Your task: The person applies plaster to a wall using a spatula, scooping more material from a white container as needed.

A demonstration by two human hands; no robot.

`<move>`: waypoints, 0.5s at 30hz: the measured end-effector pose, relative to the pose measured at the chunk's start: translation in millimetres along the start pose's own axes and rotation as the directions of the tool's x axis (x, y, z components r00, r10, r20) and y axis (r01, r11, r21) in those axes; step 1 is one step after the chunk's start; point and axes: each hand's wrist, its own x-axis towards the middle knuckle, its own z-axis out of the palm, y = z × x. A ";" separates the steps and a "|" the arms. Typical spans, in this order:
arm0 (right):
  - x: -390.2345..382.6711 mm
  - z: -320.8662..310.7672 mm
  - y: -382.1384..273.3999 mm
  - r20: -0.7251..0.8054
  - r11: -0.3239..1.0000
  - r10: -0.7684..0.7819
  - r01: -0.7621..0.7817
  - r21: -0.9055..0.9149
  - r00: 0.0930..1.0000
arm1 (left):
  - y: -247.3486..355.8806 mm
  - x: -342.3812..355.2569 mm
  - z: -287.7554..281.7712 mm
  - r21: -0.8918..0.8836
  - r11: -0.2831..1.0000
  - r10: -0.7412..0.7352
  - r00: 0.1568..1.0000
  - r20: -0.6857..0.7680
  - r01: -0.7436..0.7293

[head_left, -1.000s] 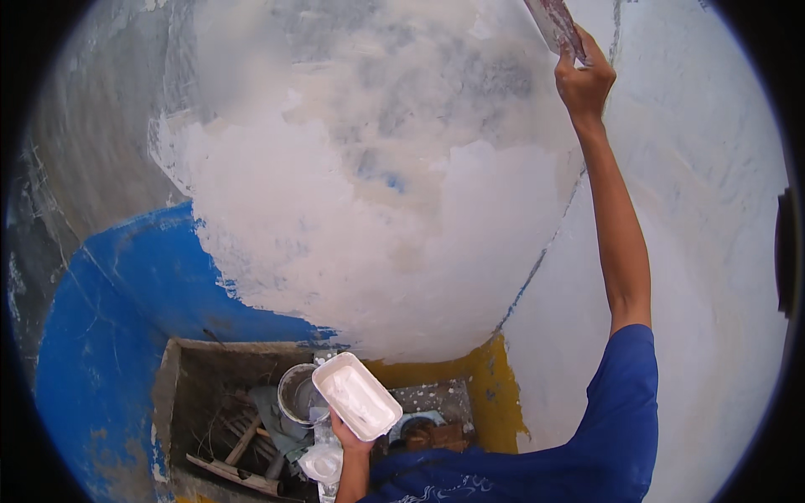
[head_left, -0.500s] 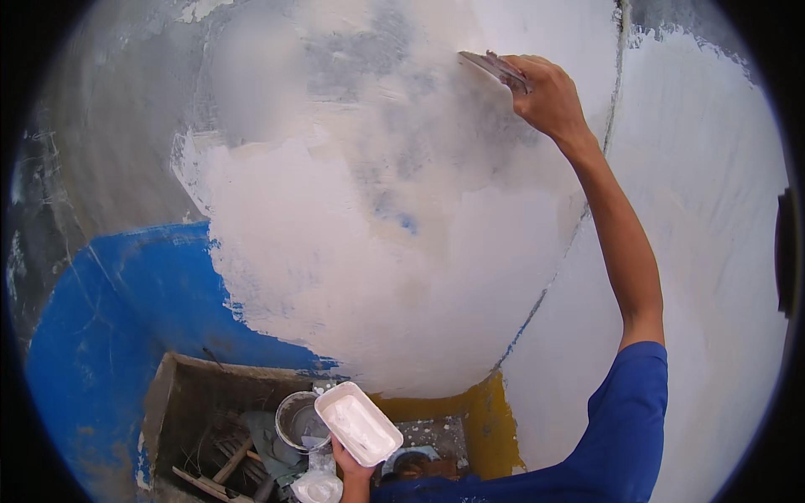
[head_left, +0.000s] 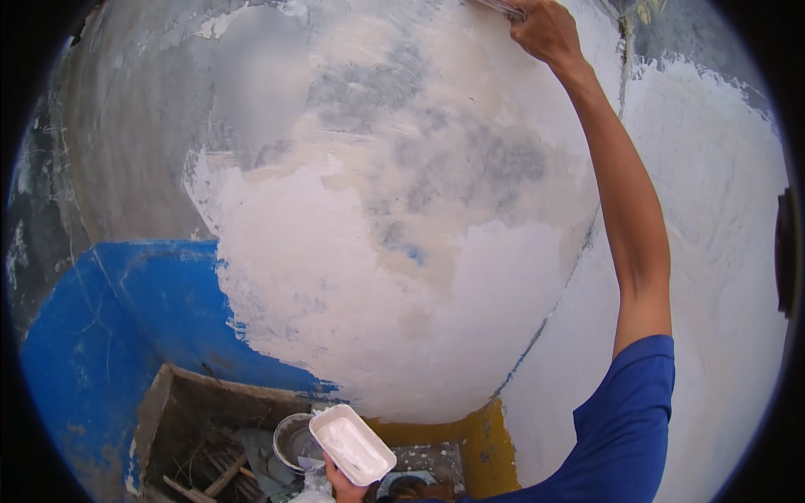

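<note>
My right hand [head_left: 545,35] is raised high and closed round a flat plastering blade [head_left: 501,7], partly cut off by the top edge. Its flat blade is at the wall [head_left: 293,243], where white putty covers grey patches unevenly. Low in the view, my left hand [head_left: 342,483] grips a white rectangular tray [head_left: 374,436] from below and the side. Smooth white putty [head_left: 350,444] lies inside that tray. Most of the left fingers are hidden beneath it.
A round bucket [head_left: 290,444] stands just left of the tray. Beyond it, a concrete-walled bay [head_left: 159,398] holds sticks [head_left: 225,478] and grey cloth. Blue paint [head_left: 159,285] covers the lower left wall, yellow paint [head_left: 490,444] the lower corner. A white wall [head_left: 713,251] rises at right.
My right hand and the blade have moved upward, so the blade now partly leaves the view. The wall sits slightly lower in the picture. The tray remains in my left hand, a little lower.
</note>
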 end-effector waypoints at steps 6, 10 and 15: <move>-56.1 -18.9 -21.5 0.238 0.986 -0.137 0.156 -0.065 0.962 | 0.7 0.1 15.6 0.038 0.999 0.005 1.000 0.029 -0.006; -1.4 -24.5 -10.0 0.115 0.995 0.036 -0.026 -0.091 0.993 | 2.5 2.4 19.3 0.078 0.997 0.014 0.999 0.042 -0.018; -9.3 6.1 -5.6 -0.043 0.958 -0.287 0.288 0.012 0.957 | 3.3 7.7 -7.4 0.087 0.996 -0.041 0.996 0.079 0.034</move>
